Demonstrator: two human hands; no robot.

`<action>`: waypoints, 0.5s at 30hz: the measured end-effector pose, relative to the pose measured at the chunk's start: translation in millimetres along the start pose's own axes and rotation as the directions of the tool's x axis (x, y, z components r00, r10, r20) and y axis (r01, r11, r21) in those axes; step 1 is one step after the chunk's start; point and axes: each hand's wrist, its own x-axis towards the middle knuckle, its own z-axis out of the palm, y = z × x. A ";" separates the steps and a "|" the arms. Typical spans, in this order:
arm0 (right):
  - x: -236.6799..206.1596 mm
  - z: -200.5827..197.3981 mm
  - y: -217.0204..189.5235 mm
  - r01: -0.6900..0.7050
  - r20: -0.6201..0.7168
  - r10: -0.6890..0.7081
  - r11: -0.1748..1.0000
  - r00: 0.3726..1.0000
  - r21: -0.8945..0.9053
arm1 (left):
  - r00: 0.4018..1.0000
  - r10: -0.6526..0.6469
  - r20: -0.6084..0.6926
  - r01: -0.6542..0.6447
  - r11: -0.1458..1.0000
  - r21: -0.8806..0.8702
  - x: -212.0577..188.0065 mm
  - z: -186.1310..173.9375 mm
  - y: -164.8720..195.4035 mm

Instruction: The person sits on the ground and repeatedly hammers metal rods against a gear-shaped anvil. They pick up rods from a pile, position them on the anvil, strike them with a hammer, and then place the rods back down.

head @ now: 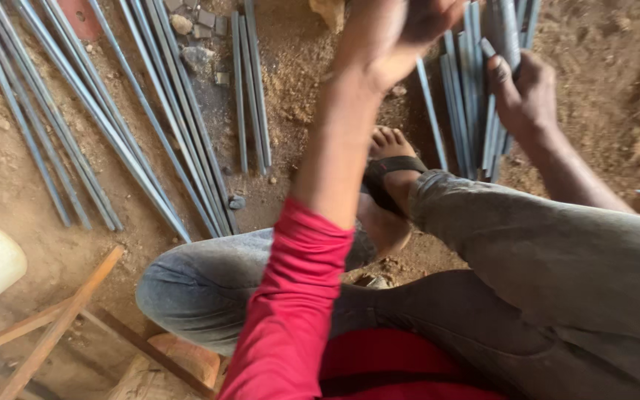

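Gripping upright bundle of thin grey metal rods (492, 81) is the right hand (524, 96).
Left hand (394, 33) is hovering just beside, blurred, its grip unclear.

A red long sleeve (290, 311) is worn on the left arm, pushed up so that the forearm above its cuff is left bare. The same red cloth is seen on the torso at six o'clock, crossed by a dark band at the waist. The right arm is bare as far as it is seen. Grey trousers (557, 274), dusty and creased, are worn on both legs. A dark sandal (387, 178) with a broad strap over the toes is worn on one foot near the centre. The left hand (394, 33) is blurred at twelve o'clock; the right hand (524, 92) is shown at one o'clock.
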 end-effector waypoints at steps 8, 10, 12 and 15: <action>1.2 -20.3 -49.9 -0.019 -0.065 0.030 0.987 0.997 0.162 | 0.846 0.388 -0.365 0.323 0.172 0.931 11.8 -34.9 -25.4; 1.0 -33.0 -59.6 0.186 -0.150 -0.163 0.970 0.975 0.159 | 0.773 0.515 -0.370 0.377 0.097 0.921 37.6 -37.4 -26.2; 4.4 -43.1 -61.5 0.381 -0.222 -0.349 0.917 0.910 0.121 | 0.726 0.579 -0.371 0.434 0.034 0.900 49.8 -34.9 -24.8; 21.4 -42.5 -51.9 0.522 -0.284 -0.461 0.829 0.841 0.200 | 0.710 0.614 -0.346 0.465 -0.039 0.885 57.6 -30.2 -18.9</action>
